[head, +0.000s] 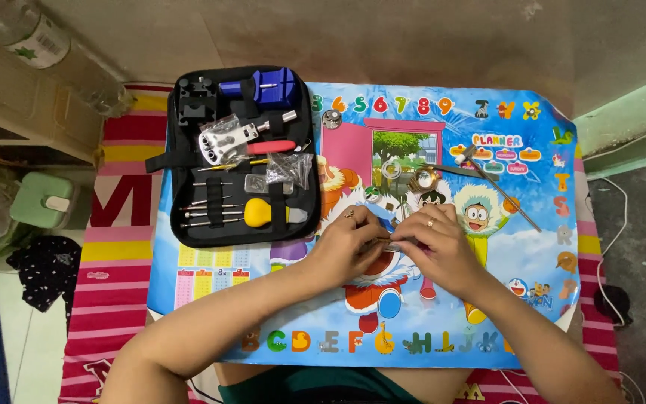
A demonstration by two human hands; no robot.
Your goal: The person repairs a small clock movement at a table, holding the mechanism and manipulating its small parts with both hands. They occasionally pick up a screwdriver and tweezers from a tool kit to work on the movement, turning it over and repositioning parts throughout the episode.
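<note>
We note open black tool case (239, 153) beyond left hand (349, 243); small round parts (405, 176) just beyond right hand (439, 247). Both hands pinch thin metal piece (385, 243) between them, low over cartoon-print counter (532, 247); detail too small.

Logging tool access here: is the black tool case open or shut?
Open. The black tool case lies flat, with screwdrivers and a yellow-handled tool showing in its loops.
</note>
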